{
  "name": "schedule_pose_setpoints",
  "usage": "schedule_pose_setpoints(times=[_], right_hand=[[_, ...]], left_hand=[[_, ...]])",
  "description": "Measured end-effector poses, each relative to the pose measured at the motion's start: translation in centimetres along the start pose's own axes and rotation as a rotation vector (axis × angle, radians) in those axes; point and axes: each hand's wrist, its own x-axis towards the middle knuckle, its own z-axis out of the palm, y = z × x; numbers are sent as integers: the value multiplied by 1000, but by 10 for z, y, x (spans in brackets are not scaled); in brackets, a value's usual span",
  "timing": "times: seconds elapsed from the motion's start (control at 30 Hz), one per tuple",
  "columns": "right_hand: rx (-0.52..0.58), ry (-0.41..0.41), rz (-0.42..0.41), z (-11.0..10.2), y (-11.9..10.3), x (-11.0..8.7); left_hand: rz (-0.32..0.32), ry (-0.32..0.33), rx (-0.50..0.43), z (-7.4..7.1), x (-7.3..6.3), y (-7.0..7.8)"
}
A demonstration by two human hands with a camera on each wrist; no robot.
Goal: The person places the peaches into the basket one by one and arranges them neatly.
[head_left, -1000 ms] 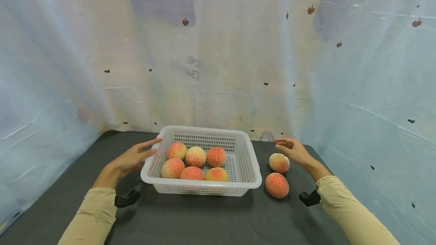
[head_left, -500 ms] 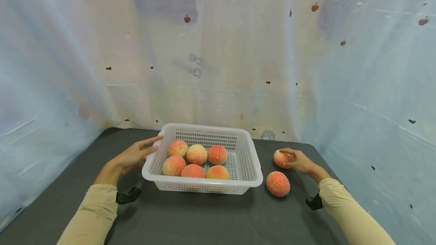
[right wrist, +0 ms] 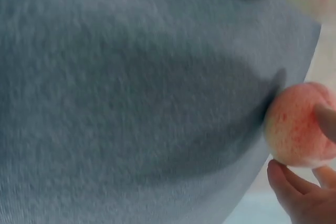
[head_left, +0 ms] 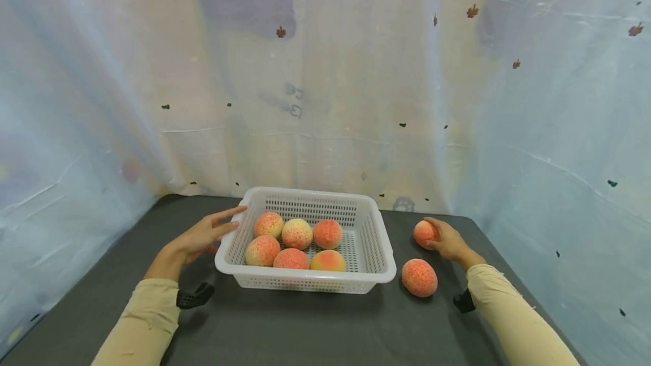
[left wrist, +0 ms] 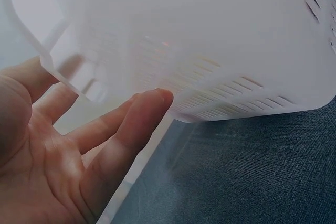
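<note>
A white perforated plastic basket [head_left: 305, 282] stands on the dark cloth with several peaches [head_left: 297, 234] gathered in its left part. My left hand [head_left: 200, 236] touches the basket's left side, fingers extended at the rim. In the left wrist view, fingertips [left wrist: 165, 96] rest against the outer wall below the lip. To the right of the basket, my right hand [head_left: 450, 242] grips a reddish peach [head_left: 425, 234] from its right side. The right wrist view shows this peach [right wrist: 294, 124] between thumb and fingers, low over the cloth. Another peach [head_left: 419, 278] lies nearer, beside the basket's right end.
Dark cloth [head_left: 305, 332] covers the table. A pale printed plastic sheet [head_left: 325, 100] hangs behind the table and along both sides. Black wrist straps [head_left: 195, 296] sit at both wrists.
My right hand has come down onto the farther loose peach and taken hold of it, and the peach has shifted slightly away. The left hand stays at the basket's side.
</note>
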Motion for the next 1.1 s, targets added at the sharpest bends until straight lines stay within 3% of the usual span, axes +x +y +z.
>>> schedule_pose_setpoints(times=[0.27, 0.47, 0.63, 0.87, 1.1], right_hand=[[99, 13, 40, -24, -4, -1], [313, 44, -21, -50, -42, 5], [383, 70, -89, -61, -76, 9], [473, 45, -190, -59, -116, 8], [527, -12, -304, -39, -144, 10]], left_hand=[[-5, -1, 4, 1, -1, 0], [-2, 10, 9, 1, 0, 2], [-4, 10, 8, 1, -1, 1], [-3, 4, 4, 0, 0, 1], [-6, 2, 12, 0, 0, 1]])
